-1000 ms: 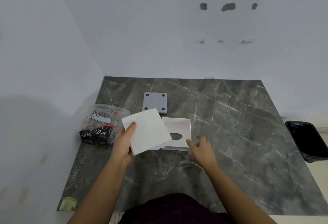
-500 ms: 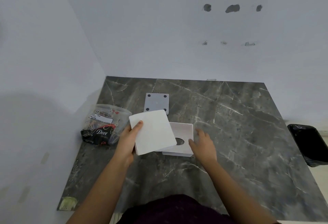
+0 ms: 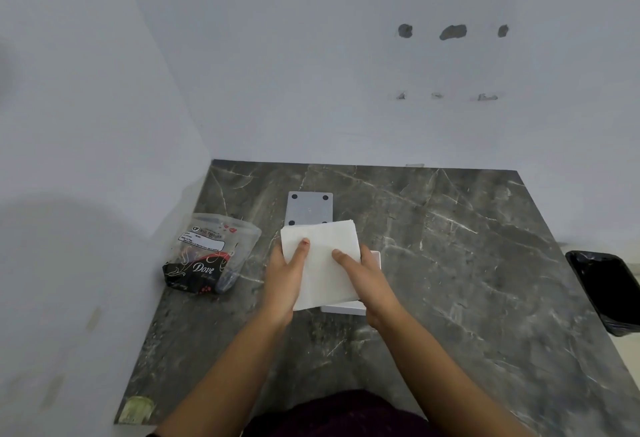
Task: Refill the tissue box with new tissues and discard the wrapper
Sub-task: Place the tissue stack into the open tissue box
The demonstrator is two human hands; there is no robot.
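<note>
A white stack of tissues [image 3: 325,246] lies over the white tissue box [image 3: 374,258] and hides most of it. My left hand [image 3: 287,275] grips the stack's left edge with the thumb on top. On the right edge sits my right hand [image 3: 363,272], thumb pressed on the stack. The box's grey base plate [image 3: 309,210], with dark round feet at its corners, lies just behind on the dark marble table [image 3: 450,263]. The clear and black tissue wrapper [image 3: 211,256] lies to the left, near the wall.
A black bin [image 3: 606,291] stands beyond the table's right edge. White walls close the left and far sides. A yellowish patch [image 3: 138,409] marks the table's near left corner.
The tissue stack moved right, from beside the box to over it. My right hand left the table and took hold of the stack's right edge.
</note>
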